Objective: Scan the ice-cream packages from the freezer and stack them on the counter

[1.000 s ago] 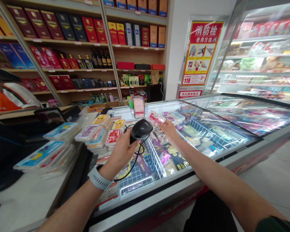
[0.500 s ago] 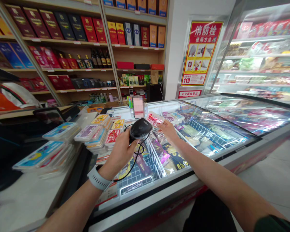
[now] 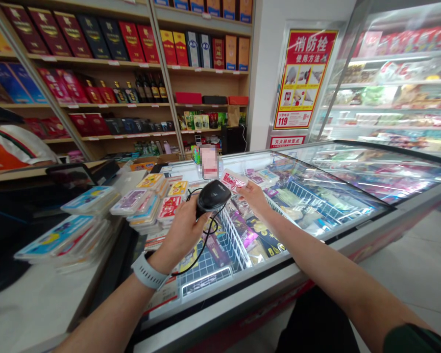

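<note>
The left hand [image 3: 185, 228] is wrapped around the black scanner [image 3: 213, 195], while the right hand [image 3: 255, 198] pinches one end of a flat red-and-white pack [image 3: 233, 180], holding it above the freezer [image 3: 220, 306] just beyond the scanner's head. Compared with half a second ago, both grips and the spacing between scanner and pack are all but unchanged and only the view has shifted slightly, so the work seems to be at the same point. Farther left, stacked packs [image 3: 130, 202] stand near the wire basket [image 3: 238, 240].

Shop, shelves of boxed bottles [image 3: 150, 88], price tags [image 3: 113, 63], glass-topped freezer [image 3: 338, 174].
</note>
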Tool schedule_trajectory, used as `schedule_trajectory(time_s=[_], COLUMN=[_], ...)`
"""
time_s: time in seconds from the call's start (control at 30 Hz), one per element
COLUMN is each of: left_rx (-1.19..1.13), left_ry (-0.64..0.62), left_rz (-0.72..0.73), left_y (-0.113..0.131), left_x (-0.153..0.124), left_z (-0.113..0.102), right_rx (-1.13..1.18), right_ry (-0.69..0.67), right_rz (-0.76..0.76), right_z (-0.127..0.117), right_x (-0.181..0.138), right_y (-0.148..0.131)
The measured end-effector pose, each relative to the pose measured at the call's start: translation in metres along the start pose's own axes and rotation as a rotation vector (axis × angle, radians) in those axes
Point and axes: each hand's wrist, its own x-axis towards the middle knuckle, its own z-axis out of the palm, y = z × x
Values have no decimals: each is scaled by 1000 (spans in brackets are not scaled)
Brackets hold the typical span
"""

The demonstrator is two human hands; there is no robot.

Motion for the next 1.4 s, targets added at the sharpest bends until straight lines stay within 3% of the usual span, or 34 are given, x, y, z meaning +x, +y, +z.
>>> schedule_trajectory(time_s=[0.43, 0.73, 0.9, 1.03, 1.2, 1.4], left_rx=[17, 31, 33, 44, 59, 68], left_ry=[13, -7, -15, -13, -13, -25], left_rz=[17, 21, 26, 61, 66, 38], left_y=[2, 1, 5, 4, 4, 5], left_x=[0, -1, 1, 0, -1, -2], left_z=[-1, 1, -1, 1, 2, 2], right_rx=[24, -32, -425, -571, -931, -1078], right_ry=[-40, 0, 296, 413, 418, 361], right_rz=[-14, -140, -348, -405, -522, -508], right_z=[0, -9, -38, -73, -115, -135], right_x=[1, 7, 22, 37, 50, 63], right_y=[3, -2, -8, -15, -11, 16])
